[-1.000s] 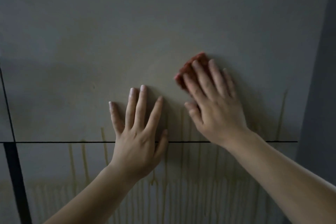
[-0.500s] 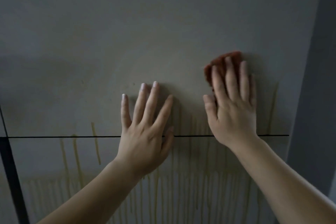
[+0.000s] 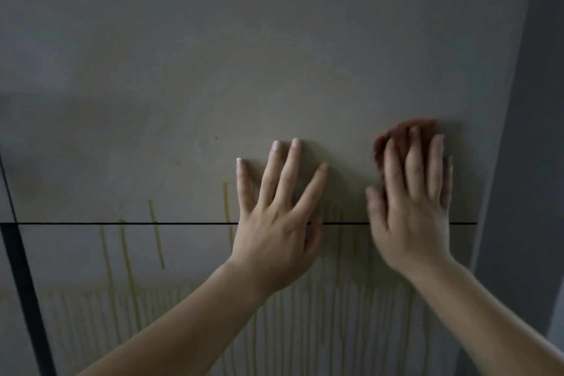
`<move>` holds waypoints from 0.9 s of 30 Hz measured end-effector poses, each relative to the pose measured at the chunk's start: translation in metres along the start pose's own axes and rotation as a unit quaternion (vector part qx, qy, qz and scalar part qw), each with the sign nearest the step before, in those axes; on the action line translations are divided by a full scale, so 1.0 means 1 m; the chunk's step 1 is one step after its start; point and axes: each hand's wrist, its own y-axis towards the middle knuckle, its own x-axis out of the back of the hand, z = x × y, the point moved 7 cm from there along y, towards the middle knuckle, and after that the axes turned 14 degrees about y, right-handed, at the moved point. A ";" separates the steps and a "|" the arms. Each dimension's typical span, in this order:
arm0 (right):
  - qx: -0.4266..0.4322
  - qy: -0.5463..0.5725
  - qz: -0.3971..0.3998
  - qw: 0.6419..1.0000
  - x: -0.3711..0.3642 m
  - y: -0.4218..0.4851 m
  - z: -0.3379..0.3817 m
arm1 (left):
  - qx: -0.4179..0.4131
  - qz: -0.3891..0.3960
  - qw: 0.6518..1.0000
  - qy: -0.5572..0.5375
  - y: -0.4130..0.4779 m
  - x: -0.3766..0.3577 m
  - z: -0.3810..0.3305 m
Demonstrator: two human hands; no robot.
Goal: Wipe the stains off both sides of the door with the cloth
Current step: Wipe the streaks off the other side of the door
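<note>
Door: a flat grey door panel (image 3: pixel 274 55) fills the view, crossed by a thin black horizontal groove (image 3: pixel 122 223).
Stains: yellowish drip streaks (image 3: pixel 157 235) run down across the groove and crowd together lower down.
Left hand: the left hand (image 3: pixel 274 223) lies flat on the panel, fingers spread, holding nothing.
Right hand: the right hand (image 3: pixel 412 210) presses flat, fingers nearly together, over the cloth.
Cloth: a dark red cloth (image 3: pixel 396 137) shows above the fingertips, near the door's right edge.
</note>
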 end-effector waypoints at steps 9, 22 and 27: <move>-0.046 0.005 -0.034 0.998 0.022 0.007 -0.048 | -0.002 0.019 1.000 0.025 -0.006 -0.012 -0.017; -0.107 0.042 -0.029 0.993 0.029 0.020 -0.062 | 0.012 0.014 0.999 0.040 -0.005 -0.014 -0.022; 0.011 0.009 0.041 0.999 -0.008 -0.074 -0.033 | 0.003 0.019 0.999 0.044 -0.007 -0.012 -0.021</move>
